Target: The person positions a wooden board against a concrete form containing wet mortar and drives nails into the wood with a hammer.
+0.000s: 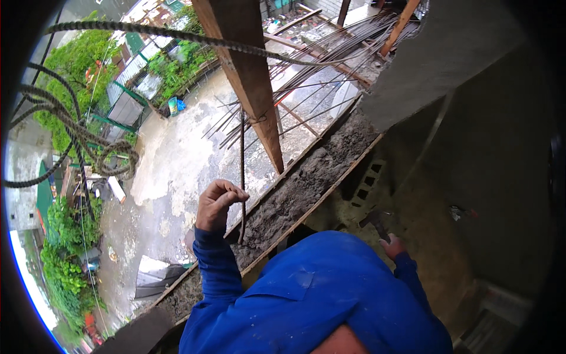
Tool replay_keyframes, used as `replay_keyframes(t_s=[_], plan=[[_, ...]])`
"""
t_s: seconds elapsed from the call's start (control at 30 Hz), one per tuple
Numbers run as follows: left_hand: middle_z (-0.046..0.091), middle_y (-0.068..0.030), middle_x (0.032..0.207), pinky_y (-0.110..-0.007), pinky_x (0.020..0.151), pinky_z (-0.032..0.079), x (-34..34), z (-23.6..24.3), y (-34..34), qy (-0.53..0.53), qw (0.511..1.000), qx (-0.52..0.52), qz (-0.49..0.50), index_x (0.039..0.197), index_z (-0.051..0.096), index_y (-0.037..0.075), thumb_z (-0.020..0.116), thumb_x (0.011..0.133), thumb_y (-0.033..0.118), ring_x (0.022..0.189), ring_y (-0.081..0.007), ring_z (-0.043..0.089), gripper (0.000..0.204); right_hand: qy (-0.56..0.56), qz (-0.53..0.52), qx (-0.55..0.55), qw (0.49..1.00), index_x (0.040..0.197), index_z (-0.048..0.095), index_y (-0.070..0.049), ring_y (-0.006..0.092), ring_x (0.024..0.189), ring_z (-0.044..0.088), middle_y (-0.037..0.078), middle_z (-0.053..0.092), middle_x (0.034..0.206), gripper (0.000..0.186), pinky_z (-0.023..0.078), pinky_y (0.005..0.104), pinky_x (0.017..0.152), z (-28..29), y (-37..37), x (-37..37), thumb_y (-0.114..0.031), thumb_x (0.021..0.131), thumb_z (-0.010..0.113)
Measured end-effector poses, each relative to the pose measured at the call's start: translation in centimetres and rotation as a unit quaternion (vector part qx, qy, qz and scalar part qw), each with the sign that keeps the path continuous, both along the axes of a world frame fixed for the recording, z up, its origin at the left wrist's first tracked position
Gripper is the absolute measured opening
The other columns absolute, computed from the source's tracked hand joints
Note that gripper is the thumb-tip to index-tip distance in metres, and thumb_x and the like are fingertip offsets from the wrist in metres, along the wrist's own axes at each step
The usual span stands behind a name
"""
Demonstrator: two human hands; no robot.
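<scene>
I have the left hand (219,205) up, just left of the frame's centre, thumb and fingertips pinched together, forearm (217,259) upright beneath. I see the right hand (392,246) lower right, fingers curled tight, arm (420,280) slanting toward the bottom edge.

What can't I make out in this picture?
All in the head view:
Hammer: handle end covered by the right hand.
Wooden post: top cut off by the upper edge.
Wearer's legs: hidden by the blue shirt.
Small object at right: too small and dim to name.
</scene>
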State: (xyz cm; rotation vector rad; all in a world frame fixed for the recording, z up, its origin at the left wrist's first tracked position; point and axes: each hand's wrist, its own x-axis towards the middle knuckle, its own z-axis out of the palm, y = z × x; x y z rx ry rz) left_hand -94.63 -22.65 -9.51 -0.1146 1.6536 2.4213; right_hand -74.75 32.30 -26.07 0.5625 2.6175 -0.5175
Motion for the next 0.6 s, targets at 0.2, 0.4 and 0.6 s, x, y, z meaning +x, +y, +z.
replay_keyframes(t_s=[0.2, 0.4, 0.6], plan=[[0.066, -0.0094, 0.086, -0.031, 0.077, 0.052, -0.9, -0.6, 3.4, -0.062, 0.995, 0.016, -0.075, 0.095, 0.059, 0.002, 0.061, 0.087, 0.007, 0.082, -0.0183, 0.065, 0.009, -0.141, -0.024, -0.043, 0.989, 0.112, 0.058, -0.002, 0.0411, 0.101, 0.058, 0.025, 0.061, 0.108, 0.055, 0.046, 0.0448, 0.087, 1.7, -0.4, 0.1, -0.046, 0.08, 0.061], [0.064, -0.0052, 0.086, -0.026, 0.076, 0.05, -4.9, -2.3, 8.7, -0.081, 0.99, 0.008, -0.117, 0.097, 0.058, 0.001, 0.061, 0.089, 0.01, 0.082, -0.0137, 0.062, 0.012, -0.101, -0.051, 0.018, 0.993, 0.111, 0.058, -0.002, 0.0416, 0.1, 0.058, 0.024, 0.061, 0.107, 0.056, 0.047, 0.0462, 0.085, 0.2, -0.1, 4.0, -0.048, 0.08, 0.06], [0.062, -0.0056, 0.081, -0.026, 0.069, 0.05, -9.9, -4.0, 13.3, -0.073, 0.996, 0.017, -0.056, 0.095, 0.058, 0.003, 0.064, 0.087, 0.016, 0.073, -0.013, 0.061, 0.016, -0.136, -0.078, 0.009, 0.988, 0.112, 0.058, 0.001, 0.0408, 0.102, 0.057, 0.026, 0.06, 0.108, 0.059, 0.047, 0.0455, 0.087, -2.1, 1.1, 7.2, -0.049, 0.08, 0.06]])
